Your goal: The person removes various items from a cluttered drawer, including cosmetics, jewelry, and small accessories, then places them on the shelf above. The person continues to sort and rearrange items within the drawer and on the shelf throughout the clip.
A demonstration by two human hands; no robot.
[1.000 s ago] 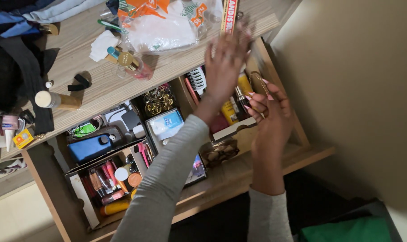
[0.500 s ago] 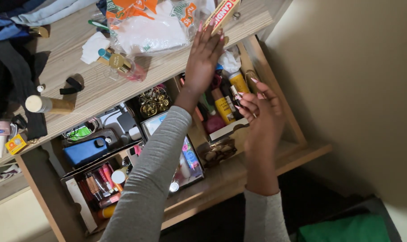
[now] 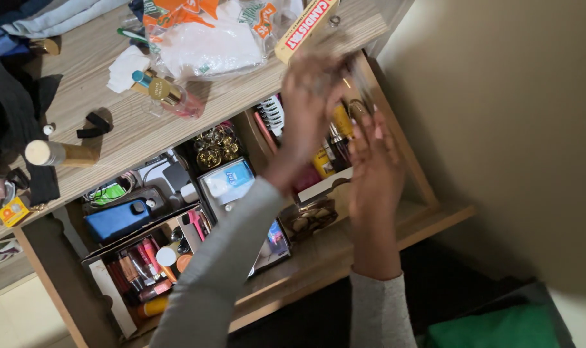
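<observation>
Both my hands are raised over the right part of an open wooden drawer [image 3: 428, 193] and are blurred by motion. My left hand [image 3: 311, 96] is just below the desktop edge, beneath a long cream and red box [image 3: 304, 27]. My right hand [image 3: 370, 161] is close beside it, lower and to the right, above yellow bottles [image 3: 324, 161] and small dark bottles. The blur hides whether either hand holds anything. Grey sleeves cover both forearms.
The drawer holds a blue case [image 3: 117, 219], a carton of lipsticks [image 3: 141, 264], a white and blue packet [image 3: 232, 180], gold trinkets [image 3: 212, 148] and a comb [image 3: 271, 115]. On the desktop [image 3: 138, 132] lie a plastic bag [image 3: 203, 45], a perfume bottle [image 3: 170, 95] and clothes. A beige wall [image 3: 518, 129] stands right.
My left hand has drawn back from the long box on the desktop toward my right hand. The right hand, which pinched a small bottle before, has risen slightly; both are now blurred.
</observation>
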